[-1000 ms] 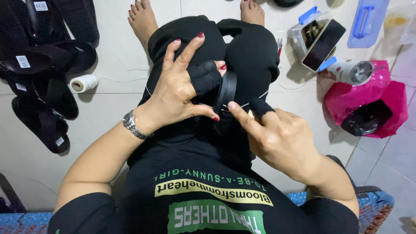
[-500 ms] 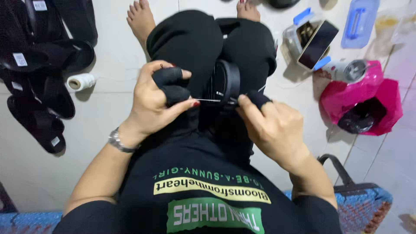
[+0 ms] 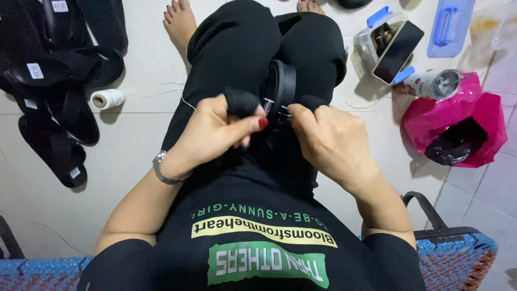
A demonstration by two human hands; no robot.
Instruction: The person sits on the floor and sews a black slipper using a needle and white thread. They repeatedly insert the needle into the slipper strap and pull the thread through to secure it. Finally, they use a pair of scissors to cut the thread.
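Black sandal strap piece (image 3: 281,89) held upright over the lap, propped on the black trousers (image 3: 237,48), pinched from both sides. Left hand (image 3: 218,132) closed on its near-left edge, black finger cover (image 3: 241,102) on one finger, red-nailed thumb pressed toward the strap. Right hand (image 3: 334,143) closed on the right edge, fingertips curled in, a black cover there too. Small metal glint, likely a needle (image 3: 267,105), just between the two grips; too small to tell more. Thin thread (image 3: 186,101) trailing left from the grip, barely visible against the floor.

Lower part of the strap hidden behind both hands; exact contact of the right fingertips not clear.

Left of the grip, well apart: white thread spool (image 3: 106,98), then a pile of black sandals (image 3: 59,91), cut off by the frame's edge. Right of the grip: clear box with a dark phone (image 3: 397,44) on top, a small can (image 3: 433,83), a pink bag (image 3: 463,126). Beyond the grip: bare feet (image 3: 180,21) at the top edge. Pale tiled floor (image 3: 134,145) open between spool and knee.
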